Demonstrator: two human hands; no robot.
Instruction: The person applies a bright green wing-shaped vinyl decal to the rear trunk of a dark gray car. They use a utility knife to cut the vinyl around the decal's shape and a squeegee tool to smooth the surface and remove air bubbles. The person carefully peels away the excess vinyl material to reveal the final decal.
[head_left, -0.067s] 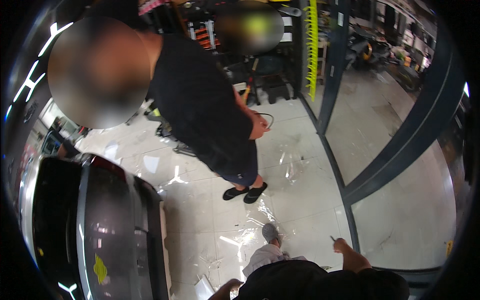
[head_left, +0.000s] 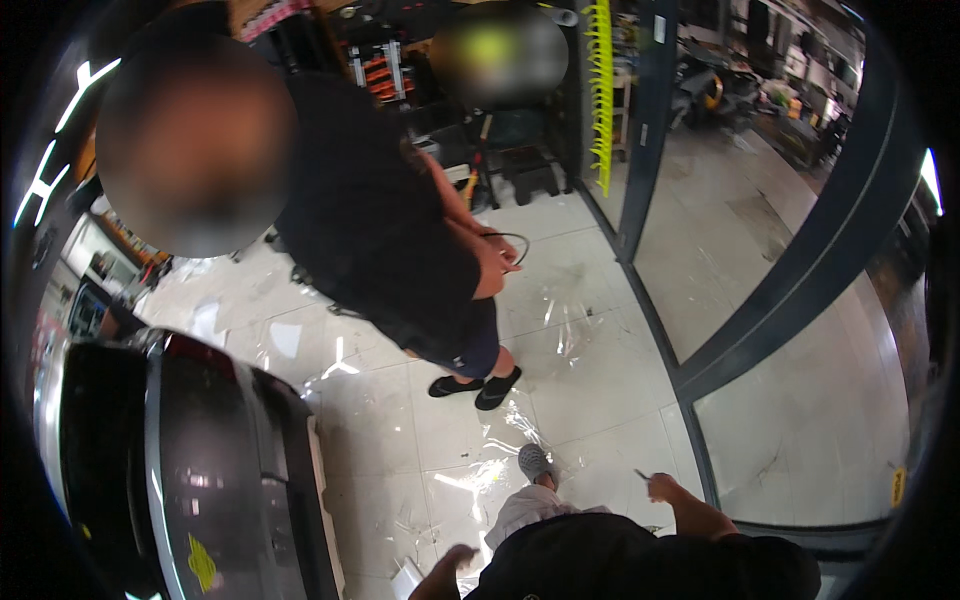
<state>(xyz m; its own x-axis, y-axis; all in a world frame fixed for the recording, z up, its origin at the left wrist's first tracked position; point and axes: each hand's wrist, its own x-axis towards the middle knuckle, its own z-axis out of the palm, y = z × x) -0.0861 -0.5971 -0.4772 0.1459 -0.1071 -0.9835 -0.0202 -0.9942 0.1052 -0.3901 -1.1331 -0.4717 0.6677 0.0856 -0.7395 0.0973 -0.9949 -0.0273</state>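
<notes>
My right hand (head_left: 662,488) is closed around a small thin dark stick-like tool (head_left: 642,474), whose tip points forward and left. Its exact kind is too small to make out. Low in the view, my left hand (head_left: 458,557) hangs beside my body, its fingers too blurred to read. Facing me a little ahead stands a co-worker (head_left: 380,220) in a dark shirt and shorts. That person's hands (head_left: 503,255) are held together at waist height with a thin dark looped cord (head_left: 520,240).
A dark grey car (head_left: 225,460) with a yellow sticker stands at the left. Glass panels in a dark frame (head_left: 710,370) run along the right. Clear plastic film scraps (head_left: 575,320) lie on the pale tiled floor. At the back are a black stool (head_left: 525,170) and tool racks (head_left: 380,78).
The whole view has shifted slightly, so the co-worker and the glass frame appear further left. My left hand has come up a little into view. My right hand still holds the thin tool.
</notes>
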